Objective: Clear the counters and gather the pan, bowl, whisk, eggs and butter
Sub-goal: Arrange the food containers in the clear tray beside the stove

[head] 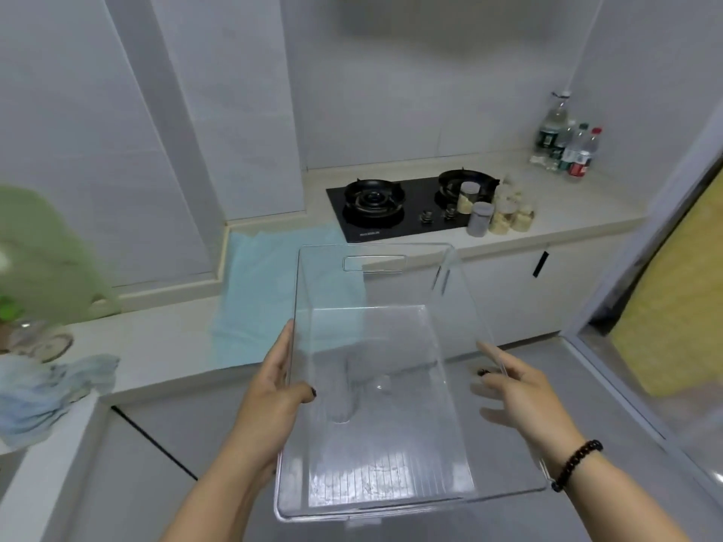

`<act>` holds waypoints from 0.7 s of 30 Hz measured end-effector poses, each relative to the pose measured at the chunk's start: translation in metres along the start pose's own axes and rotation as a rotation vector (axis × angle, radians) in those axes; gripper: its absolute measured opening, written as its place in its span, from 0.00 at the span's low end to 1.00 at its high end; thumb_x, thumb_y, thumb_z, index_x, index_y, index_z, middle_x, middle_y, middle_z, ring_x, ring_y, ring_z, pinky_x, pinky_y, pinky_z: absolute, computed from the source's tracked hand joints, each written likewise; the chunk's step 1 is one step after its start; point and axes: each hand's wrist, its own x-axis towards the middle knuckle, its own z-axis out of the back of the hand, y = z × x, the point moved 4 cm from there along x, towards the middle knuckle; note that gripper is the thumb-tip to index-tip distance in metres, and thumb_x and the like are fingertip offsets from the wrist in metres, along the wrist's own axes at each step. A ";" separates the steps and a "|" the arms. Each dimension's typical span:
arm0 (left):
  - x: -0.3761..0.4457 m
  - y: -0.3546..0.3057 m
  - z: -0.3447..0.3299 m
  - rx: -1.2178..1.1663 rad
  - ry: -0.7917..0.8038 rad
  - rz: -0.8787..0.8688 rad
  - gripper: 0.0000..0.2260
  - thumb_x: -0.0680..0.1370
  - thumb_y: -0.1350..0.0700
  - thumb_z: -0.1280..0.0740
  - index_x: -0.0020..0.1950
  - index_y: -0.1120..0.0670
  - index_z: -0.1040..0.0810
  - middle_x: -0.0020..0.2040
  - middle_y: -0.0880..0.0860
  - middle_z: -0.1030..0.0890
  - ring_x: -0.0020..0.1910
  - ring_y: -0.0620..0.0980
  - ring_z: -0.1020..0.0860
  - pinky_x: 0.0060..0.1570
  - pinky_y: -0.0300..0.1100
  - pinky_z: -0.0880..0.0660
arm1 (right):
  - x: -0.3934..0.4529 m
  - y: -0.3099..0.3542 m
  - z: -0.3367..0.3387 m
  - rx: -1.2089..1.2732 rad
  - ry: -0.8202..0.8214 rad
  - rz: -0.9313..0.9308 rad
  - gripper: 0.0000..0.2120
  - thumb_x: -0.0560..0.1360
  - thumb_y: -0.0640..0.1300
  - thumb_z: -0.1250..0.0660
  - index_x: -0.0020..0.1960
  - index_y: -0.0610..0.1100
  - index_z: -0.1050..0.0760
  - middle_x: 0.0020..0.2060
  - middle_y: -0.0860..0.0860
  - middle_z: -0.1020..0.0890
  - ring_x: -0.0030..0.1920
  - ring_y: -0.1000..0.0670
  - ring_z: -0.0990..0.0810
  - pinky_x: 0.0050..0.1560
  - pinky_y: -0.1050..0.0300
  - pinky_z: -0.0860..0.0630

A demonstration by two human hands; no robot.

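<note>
Both hands, left hand (274, 389) and right hand (516, 389), grip an empty clear bin (375, 475) by its sides at lower centre. Jars (493, 213) (some on the stove (391, 205)) and bottles (567, 146) still crowd the counter (579, 205) at upper right; clearing looks barely begun, nothing gathered.

Jars (493, 211) crowd the hob's (395, 207) right edge, bottles (567, 144) fill the far corner; I see open counter (579, 205) between them.

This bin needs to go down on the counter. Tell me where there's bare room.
Free: the counter stretch between the teal cloth and the crumpled blue rag, and the patch between the jars and the bottles. Crowded: the jars beside the stove. Both hands grip the clear bin.
</note>
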 end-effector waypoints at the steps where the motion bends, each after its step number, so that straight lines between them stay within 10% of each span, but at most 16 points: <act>1: 0.014 -0.004 -0.020 -0.004 0.002 -0.007 0.40 0.73 0.77 0.42 0.74 0.39 0.37 0.74 0.38 0.35 0.73 0.38 0.37 0.74 0.48 0.39 | 0.016 0.006 0.016 -0.001 -0.008 0.001 0.23 0.78 0.34 0.42 0.67 0.55 0.29 0.62 0.47 0.24 0.57 0.46 0.22 0.50 0.50 0.25; 8: 0.083 -0.030 -0.133 -0.022 0.014 -0.021 0.39 0.73 0.76 0.41 0.73 0.39 0.35 0.71 0.38 0.32 0.70 0.39 0.33 0.71 0.46 0.33 | 0.100 0.037 0.107 -0.022 -0.031 0.016 0.24 0.79 0.34 0.42 0.69 0.56 0.31 0.58 0.49 0.22 0.58 0.47 0.23 0.52 0.50 0.25; 13: 0.122 -0.056 -0.204 -0.038 0.068 -0.037 0.35 0.73 0.76 0.41 0.66 0.38 0.32 0.55 0.30 0.25 0.46 0.21 0.25 0.39 0.21 0.29 | 0.143 0.039 0.157 0.012 -0.081 -0.026 0.24 0.79 0.34 0.42 0.69 0.55 0.31 0.60 0.49 0.23 0.59 0.46 0.24 0.56 0.48 0.25; 21: 0.209 -0.081 -0.304 -0.019 0.191 -0.016 0.36 0.73 0.74 0.39 0.69 0.37 0.33 0.60 0.33 0.25 0.52 0.27 0.24 0.41 0.25 0.26 | 0.221 0.056 0.232 0.047 -0.209 -0.073 0.22 0.80 0.36 0.43 0.68 0.56 0.30 0.60 0.48 0.23 0.59 0.46 0.24 0.55 0.47 0.25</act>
